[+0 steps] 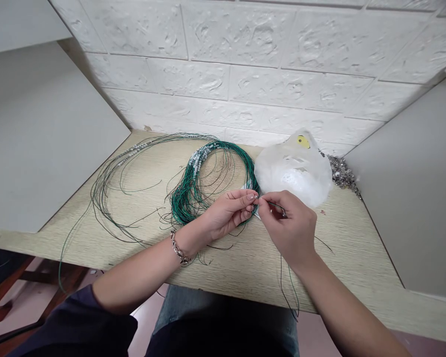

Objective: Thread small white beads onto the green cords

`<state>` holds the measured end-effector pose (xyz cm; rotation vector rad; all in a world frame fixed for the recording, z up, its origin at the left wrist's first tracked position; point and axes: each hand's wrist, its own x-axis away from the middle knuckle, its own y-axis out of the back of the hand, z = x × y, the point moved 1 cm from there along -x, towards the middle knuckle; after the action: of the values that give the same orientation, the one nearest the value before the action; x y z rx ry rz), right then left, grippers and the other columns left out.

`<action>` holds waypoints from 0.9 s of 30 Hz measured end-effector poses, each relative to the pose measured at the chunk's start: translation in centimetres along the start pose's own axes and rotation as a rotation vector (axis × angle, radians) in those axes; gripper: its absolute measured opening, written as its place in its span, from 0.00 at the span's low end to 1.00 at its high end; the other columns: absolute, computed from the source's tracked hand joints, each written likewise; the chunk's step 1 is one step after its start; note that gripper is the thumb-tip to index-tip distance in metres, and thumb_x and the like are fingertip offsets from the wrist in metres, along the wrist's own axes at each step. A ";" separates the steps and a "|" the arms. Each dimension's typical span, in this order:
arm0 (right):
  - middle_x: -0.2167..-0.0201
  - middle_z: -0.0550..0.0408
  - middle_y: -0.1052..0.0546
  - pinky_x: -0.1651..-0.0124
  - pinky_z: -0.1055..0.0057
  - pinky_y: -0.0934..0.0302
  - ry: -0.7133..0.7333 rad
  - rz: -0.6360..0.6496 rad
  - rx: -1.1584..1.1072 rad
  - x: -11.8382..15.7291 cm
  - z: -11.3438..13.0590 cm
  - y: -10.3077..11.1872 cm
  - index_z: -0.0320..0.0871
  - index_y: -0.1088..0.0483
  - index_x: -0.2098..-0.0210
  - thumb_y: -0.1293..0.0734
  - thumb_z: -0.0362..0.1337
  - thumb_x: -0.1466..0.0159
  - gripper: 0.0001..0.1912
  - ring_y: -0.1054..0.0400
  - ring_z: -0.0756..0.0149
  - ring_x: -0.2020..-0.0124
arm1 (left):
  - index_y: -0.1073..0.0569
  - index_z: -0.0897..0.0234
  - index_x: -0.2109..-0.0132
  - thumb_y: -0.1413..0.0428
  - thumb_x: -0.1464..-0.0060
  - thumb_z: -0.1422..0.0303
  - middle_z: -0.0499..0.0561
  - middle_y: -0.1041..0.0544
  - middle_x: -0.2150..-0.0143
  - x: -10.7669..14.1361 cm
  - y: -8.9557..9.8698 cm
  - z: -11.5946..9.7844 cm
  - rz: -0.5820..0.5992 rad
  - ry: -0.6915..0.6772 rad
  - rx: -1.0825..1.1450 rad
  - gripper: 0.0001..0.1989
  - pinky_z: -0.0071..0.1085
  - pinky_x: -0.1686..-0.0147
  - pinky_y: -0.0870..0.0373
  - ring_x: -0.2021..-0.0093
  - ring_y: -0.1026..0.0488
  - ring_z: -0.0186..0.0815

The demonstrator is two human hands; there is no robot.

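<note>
My left hand (230,212), with a chain bracelet (178,249) at the wrist, pinches something tiny between thumb and forefinger. It is too small to name. Fingertip to fingertip with it, my right hand (290,225) is closed on a thin dark green cord (281,280). The cord's loose loop hangs below the right hand over the table's front edge. Just behind my hands lies a thick coil of green cords (186,201) with small white beads (198,157) along its upper left. The left hand covers part of this coil.
A looser coil of dark cords (96,191), with pale beads, spreads to the left. Behind my right hand is a whitish translucent plastic piece (293,173), beside a heap of small silvery bits (342,173). Panels (48,134) flank the wooden table (357,258); a white brick-patterned wall (260,87) rises behind.
</note>
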<state>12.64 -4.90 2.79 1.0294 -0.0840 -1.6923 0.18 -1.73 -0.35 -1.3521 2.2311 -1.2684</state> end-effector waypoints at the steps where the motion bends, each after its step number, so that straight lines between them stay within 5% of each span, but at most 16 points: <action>1: 0.79 0.60 0.30 0.77 0.77 0.42 0.009 0.000 0.007 0.0 0.0 0.0 0.42 0.33 0.76 0.38 0.31 0.45 0.05 0.39 0.76 0.80 | 0.28 0.71 0.70 0.41 0.55 0.75 0.47 0.29 0.76 0.0 0.0 0.0 -0.005 -0.002 -0.006 0.03 0.14 0.74 0.34 0.76 0.33 0.20; 13: 0.80 0.61 0.30 0.78 0.77 0.46 0.141 -0.011 0.100 0.0 -0.3 -0.1 0.43 0.35 0.76 0.39 0.31 0.44 0.05 0.41 0.76 0.82 | 0.27 0.71 0.70 0.40 0.57 0.73 0.45 0.31 0.78 -0.1 0.0 -0.1 -0.033 -0.014 -0.072 0.05 0.13 0.74 0.35 0.77 0.34 0.19; 27: 0.80 0.61 0.31 0.81 0.78 0.46 -0.021 0.048 -0.059 0.2 -0.4 -0.3 0.42 0.36 0.73 0.40 0.33 0.42 0.04 0.40 0.76 0.82 | 0.28 0.71 0.71 0.39 0.58 0.71 0.44 0.31 0.79 0.1 -0.5 -0.3 -0.049 -0.045 -0.111 0.07 0.12 0.75 0.36 0.78 0.35 0.19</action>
<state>12.63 -4.74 2.32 0.9594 -0.0717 -1.6523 0.27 -1.72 0.17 -1.4683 2.2808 -1.1326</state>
